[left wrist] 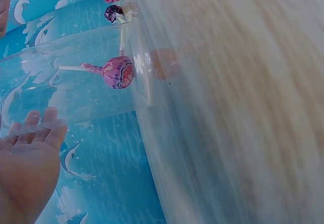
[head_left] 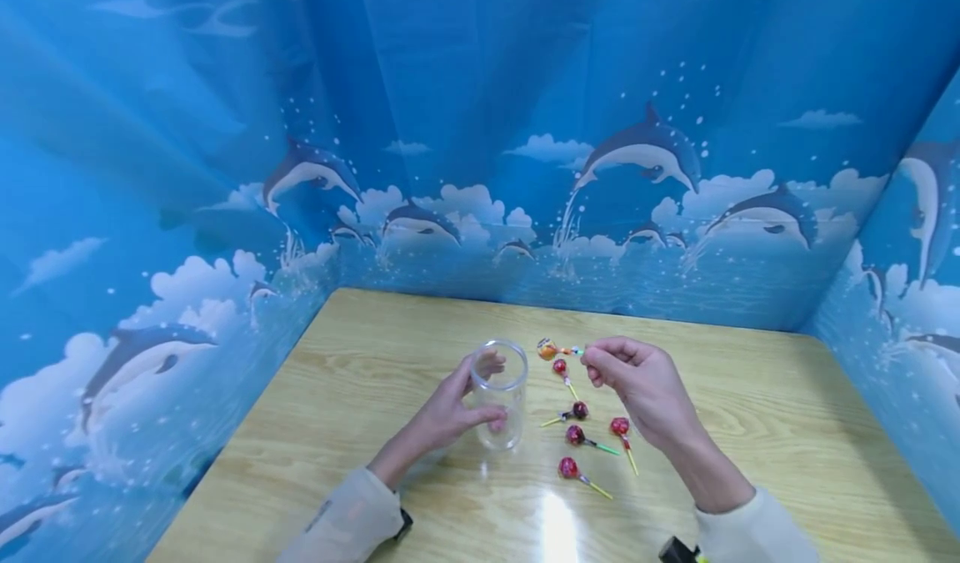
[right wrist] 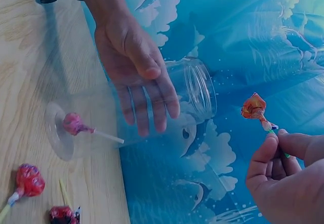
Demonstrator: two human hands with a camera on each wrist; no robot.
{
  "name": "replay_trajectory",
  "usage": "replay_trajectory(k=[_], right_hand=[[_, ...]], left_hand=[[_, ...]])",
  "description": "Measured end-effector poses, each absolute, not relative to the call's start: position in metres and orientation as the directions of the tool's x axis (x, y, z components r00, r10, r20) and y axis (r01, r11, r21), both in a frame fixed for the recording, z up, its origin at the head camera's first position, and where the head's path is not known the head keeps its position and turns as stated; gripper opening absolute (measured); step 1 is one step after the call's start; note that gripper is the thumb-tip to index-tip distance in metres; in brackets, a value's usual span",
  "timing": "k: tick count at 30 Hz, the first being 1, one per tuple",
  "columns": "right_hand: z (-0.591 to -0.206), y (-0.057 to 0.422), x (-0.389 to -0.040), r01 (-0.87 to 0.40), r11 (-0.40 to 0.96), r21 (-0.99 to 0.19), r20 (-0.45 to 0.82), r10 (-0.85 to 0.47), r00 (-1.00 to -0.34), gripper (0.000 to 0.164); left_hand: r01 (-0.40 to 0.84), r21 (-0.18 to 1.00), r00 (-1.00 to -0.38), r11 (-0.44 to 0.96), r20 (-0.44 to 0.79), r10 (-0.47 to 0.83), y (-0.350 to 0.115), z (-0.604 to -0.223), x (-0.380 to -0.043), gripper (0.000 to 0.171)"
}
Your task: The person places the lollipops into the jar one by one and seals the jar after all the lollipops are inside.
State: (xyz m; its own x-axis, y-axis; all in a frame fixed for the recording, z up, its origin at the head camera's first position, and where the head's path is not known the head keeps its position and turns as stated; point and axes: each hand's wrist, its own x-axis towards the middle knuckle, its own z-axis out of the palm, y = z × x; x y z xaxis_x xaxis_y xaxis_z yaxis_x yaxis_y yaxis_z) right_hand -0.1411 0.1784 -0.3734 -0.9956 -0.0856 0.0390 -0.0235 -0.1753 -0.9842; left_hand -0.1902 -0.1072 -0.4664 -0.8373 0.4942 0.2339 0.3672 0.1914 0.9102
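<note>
My left hand [head_left: 450,409] holds a clear cylindrical jar [head_left: 502,388], thumb on the near side and fingers on the far side. The jar stands upright, its open rim facing up. Inside it, at the bottom, lies a pink-wrapped lollipop [left wrist: 118,72] with a white stick, also visible through the wall in the right wrist view. To the right of the jar, my right hand [head_left: 645,384] pinches the green stick of an orange-wrapped lollipop [right wrist: 254,107] between thumb and fingers. Its candy end points left, raised to about the height of the jar's rim.
Several lollipops lie on the wooden table [head_left: 750,429] between the hands, among them a red one [head_left: 619,426], a dark one [head_left: 580,410] and a red one nearer the front [head_left: 568,468]. A blue dolphin-print curtain [head_left: 465,129] surrounds the table's back and sides.
</note>
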Motion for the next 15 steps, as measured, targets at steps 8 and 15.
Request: replay_trajectory(k=[8, 15], right_hand=[[-0.373, 0.156, -0.155, -0.015, -0.188, -0.982, 0.037, -0.115, -0.993, 0.016], [-0.375, 0.139, -0.164, -0.016, -0.135, -0.991, 0.034, -0.128, -0.991, 0.026]], left_hand=[[0.364, 0.915, -0.833, 0.175, 0.236, 0.5, -0.107, -0.466, -0.19, 0.084], [0.37, 0.912, -0.835, 0.177, 0.243, 0.493, -0.106, -0.465, -0.189, 0.083]])
